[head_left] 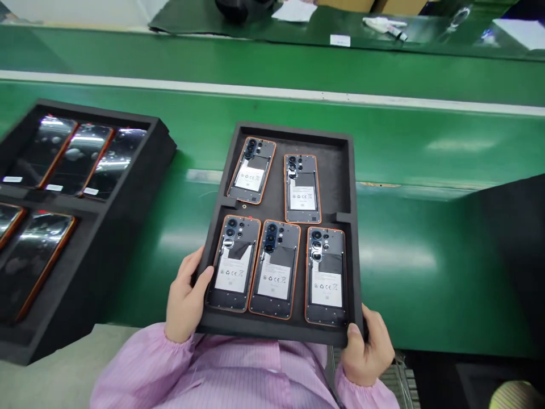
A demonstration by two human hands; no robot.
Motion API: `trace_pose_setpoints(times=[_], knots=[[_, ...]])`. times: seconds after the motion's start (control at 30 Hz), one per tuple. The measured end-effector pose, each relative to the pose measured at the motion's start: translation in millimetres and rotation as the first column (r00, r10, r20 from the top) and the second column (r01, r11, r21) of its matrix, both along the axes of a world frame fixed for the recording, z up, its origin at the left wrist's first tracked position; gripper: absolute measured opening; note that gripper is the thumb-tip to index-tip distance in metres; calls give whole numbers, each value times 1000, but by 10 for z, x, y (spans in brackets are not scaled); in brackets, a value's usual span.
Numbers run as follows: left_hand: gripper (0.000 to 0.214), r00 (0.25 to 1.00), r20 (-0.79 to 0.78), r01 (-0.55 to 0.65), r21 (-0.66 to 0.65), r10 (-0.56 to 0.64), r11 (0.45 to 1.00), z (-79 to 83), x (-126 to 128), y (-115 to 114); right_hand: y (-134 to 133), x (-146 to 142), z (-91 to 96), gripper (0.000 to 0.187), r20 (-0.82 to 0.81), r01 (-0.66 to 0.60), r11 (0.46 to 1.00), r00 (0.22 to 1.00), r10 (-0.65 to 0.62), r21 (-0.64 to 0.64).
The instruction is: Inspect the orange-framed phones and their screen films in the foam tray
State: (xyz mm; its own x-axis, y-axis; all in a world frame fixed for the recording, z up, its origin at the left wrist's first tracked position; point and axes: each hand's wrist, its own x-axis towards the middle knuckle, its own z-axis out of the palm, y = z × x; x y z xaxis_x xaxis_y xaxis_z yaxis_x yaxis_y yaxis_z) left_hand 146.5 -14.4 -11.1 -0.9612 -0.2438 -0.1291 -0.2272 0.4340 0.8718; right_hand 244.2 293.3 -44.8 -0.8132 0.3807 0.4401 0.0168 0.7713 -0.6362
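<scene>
Between my two hands is a black foam tray (pixel 332 149), tilted a little over the green bench edge. My left hand (pixel 186 298) grips its left wall, thumb on top of the rim. On the near right corner, my right hand (pixel 367 347) clasps the wall the same way. Several orange-framed phones lie in the tray with their inner backs up, showing camera lenses and white battery labels. One phone (pixel 252 170) sits slanted at the far left, and another phone (pixel 302 190) lies right of it. The near row includes a phone (pixel 326 278) by the right wall.
To the left stands a stack of black foam trays (pixel 140 227) holding phones with glossy screens up. A green bench (pixel 426 250) runs across, with a white strip (pixel 272 91) along it. Papers (pixel 294 10) and a marker-like item (pixel 385 25) lie at the back. A dark object (pixel 511 255) stands right.
</scene>
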Motion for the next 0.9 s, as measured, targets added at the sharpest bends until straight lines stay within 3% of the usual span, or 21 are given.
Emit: trace_pose_setpoints(times=[0.3, 0.63, 0.9], knots=[[42, 995, -99, 36, 207, -15, 978, -56, 52, 72, 180, -47, 232, 31, 269, 78, 994, 958, -98, 81], [42, 996, -81, 52, 226, -34, 973, -93, 57, 42, 148, -131, 338, 42, 407, 204, 972, 883, -234, 116], [42, 990, -116, 103, 200, -81, 974, -115, 57, 8, 158, -551, 541, 53, 637, 132, 982, 747, -189, 137]])
